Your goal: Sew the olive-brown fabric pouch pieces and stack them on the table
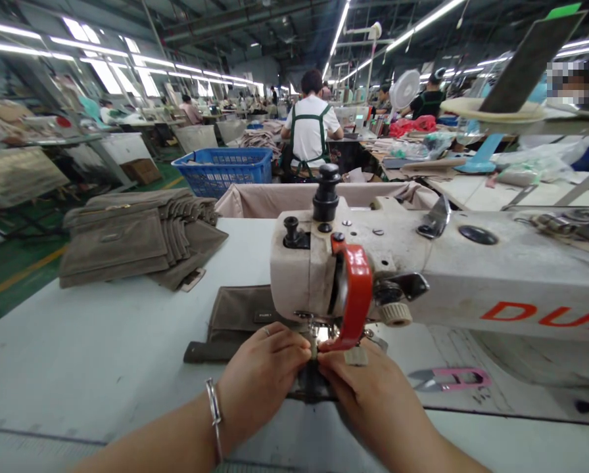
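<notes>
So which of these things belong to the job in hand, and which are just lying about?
In the job, it seems:
left hand and right hand
white sewing machine
grey-brown fabric piece beside the left hand
probably the stack of similar pieces

Just about, apparently:
pink-handled thread snips, untouched
blue plastic basket
white fan

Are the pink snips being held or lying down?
Lying down: the pink-handled thread snips rest flat beside the right hand, and nobody grips them.

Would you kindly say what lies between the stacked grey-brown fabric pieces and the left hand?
The head view shows a labelled grey-brown fabric piece and some white tabletop.
</notes>
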### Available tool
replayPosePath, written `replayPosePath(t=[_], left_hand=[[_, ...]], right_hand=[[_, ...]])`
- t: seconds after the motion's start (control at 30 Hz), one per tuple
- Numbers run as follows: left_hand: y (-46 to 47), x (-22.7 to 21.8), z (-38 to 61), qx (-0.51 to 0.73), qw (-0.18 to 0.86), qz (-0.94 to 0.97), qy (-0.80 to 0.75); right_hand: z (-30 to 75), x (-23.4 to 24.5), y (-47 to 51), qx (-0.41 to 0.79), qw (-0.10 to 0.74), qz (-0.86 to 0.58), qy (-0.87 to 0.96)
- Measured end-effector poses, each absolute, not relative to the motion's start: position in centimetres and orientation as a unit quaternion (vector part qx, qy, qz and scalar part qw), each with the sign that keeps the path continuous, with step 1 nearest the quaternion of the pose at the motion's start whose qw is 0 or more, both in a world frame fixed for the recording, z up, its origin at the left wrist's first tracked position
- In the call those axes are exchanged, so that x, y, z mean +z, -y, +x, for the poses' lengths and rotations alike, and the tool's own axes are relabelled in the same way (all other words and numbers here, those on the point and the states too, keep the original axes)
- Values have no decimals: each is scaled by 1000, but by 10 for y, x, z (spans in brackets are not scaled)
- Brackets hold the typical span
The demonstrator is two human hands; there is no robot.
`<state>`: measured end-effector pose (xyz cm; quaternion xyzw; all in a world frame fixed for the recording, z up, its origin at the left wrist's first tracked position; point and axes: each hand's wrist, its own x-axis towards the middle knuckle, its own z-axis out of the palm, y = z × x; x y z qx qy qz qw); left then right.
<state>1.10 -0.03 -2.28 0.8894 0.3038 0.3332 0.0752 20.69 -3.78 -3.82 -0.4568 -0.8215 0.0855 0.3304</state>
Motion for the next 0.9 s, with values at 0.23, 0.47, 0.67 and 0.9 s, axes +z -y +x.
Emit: replayPosePath(t=[0.23, 0.47, 0.67, 0.9], left_hand=[[-13, -20, 13, 318, 92, 890, -313], [-21, -24, 13, 310, 77, 887, -334], [-21, -25, 13, 305, 78, 885, -343], [-20, -25, 15, 307, 91, 881, -349]], right_hand=[[205, -37, 30, 32, 324, -465, 823], [204, -38, 25, 38, 313, -489, 814], [203, -39, 24, 38, 312, -496, 809], [203, -38, 23, 22, 320, -485, 813]])
